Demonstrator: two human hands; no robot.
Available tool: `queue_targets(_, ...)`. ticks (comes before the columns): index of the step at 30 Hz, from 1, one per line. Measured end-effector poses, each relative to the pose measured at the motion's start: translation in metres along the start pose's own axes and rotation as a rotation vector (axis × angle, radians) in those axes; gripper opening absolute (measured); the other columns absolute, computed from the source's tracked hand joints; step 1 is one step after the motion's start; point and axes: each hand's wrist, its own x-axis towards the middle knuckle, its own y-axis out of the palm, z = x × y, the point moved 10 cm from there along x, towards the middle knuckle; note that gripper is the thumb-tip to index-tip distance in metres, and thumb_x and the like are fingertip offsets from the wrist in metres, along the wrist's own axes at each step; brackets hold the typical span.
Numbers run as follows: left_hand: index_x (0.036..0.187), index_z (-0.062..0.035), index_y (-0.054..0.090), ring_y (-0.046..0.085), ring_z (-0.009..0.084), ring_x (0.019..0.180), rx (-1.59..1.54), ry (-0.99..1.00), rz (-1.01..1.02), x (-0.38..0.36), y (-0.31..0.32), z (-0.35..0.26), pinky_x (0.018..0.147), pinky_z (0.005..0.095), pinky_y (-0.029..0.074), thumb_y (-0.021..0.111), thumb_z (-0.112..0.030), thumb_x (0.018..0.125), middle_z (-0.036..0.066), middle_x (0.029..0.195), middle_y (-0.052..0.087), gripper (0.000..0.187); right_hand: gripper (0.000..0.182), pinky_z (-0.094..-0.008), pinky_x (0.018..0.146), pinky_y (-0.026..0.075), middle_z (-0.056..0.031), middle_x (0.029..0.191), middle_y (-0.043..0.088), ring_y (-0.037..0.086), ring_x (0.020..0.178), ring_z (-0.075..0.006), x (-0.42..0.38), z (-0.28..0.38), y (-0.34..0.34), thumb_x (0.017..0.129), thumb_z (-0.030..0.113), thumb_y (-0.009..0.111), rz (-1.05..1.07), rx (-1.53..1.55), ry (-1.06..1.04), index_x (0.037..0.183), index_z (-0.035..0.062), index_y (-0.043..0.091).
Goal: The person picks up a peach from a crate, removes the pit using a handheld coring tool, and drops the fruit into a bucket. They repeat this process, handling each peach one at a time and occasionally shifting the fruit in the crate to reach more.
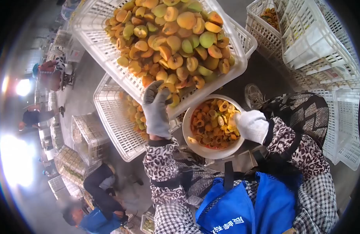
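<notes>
My left hand (157, 110), in a grey glove, is at the near edge of a white slotted crate (121, 75) heaped with halved orange and green fruit (174, 43). Its thumb and fingers are closed round a fruit half (167, 87). In a white glove, my right hand (251, 125) hangs over the right rim of a round white bucket (189, 146). Fruit halves (215, 124) lie inside that bucket. The right fingertips point down into it, and what they hold, if anything, is hidden.
Under the full crate sits another white crate (113, 117) with fruit. White crates (318, 43) are stacked at the right, beside a shoe (254, 96). At the lower left a person in blue (98, 220) sits near crates (69, 165); other people are farther back.
</notes>
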Motion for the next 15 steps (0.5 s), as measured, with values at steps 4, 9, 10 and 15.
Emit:
queue_targets(4, 0.110, -0.0002, 0.059, 0.061, 0.0197, 0.085, -0.569, -0.291, 0.100, -0.033, 0.016, 0.005, 0.077, 0.0302, 0.053, 0.048, -0.007, 0.087, 0.010, 0.097, 0.061, 0.027, 0.026, -0.0439, 0.057, 0.052, -0.0161, 0.072, 0.061, 0.063, 0.063, -0.0358, 0.004, 0.051, -0.111, 0.089, 0.030, 0.061, -0.315, 0.593, -0.144, 0.090, 0.0047, 0.055)
queue_targets(9, 0.115, 0.0020, 0.054, 0.063, 0.0299, 0.095, -0.912, -0.156, 0.408, -0.062, 0.048, -0.036, 0.092, 0.0453, 0.052, 0.049, -0.020, 0.094, 0.017, 0.102, 0.061, 0.031, 0.025, -0.0425, 0.056, 0.051, -0.0154, 0.076, 0.059, 0.062, 0.062, -0.0361, 0.011, 0.092, -0.142, 0.084, 0.021, 0.065, -0.411, 0.577, -0.175, 0.094, 0.0034, 0.050)
queue_targets(10, 0.115, 0.0022, 0.053, 0.063, 0.0311, 0.097, -1.050, -0.205, 0.405, -0.065, 0.053, -0.042, 0.092, 0.0455, 0.052, 0.049, -0.024, 0.096, 0.018, 0.102, 0.061, 0.033, 0.025, -0.0425, 0.056, 0.051, -0.0154, 0.076, 0.059, 0.062, 0.062, -0.0361, 0.012, 0.095, -0.136, 0.084, 0.021, 0.065, -0.411, 0.577, -0.173, 0.094, 0.0034, 0.050)
queue_targets(15, 0.114, 0.0009, 0.052, 0.063, 0.0318, 0.099, -0.958, -0.141, 0.271, -0.061, 0.029, -0.018, 0.095, 0.0452, 0.051, 0.036, -0.041, 0.104, 0.018, 0.103, 0.061, 0.046, 0.031, -0.0393, 0.053, 0.051, -0.0165, 0.087, 0.060, 0.063, 0.072, -0.0367, 0.023, 0.116, -0.102, 0.079, 0.021, 0.068, -0.210, 0.492, -0.212, 0.102, 0.0063, 0.053)
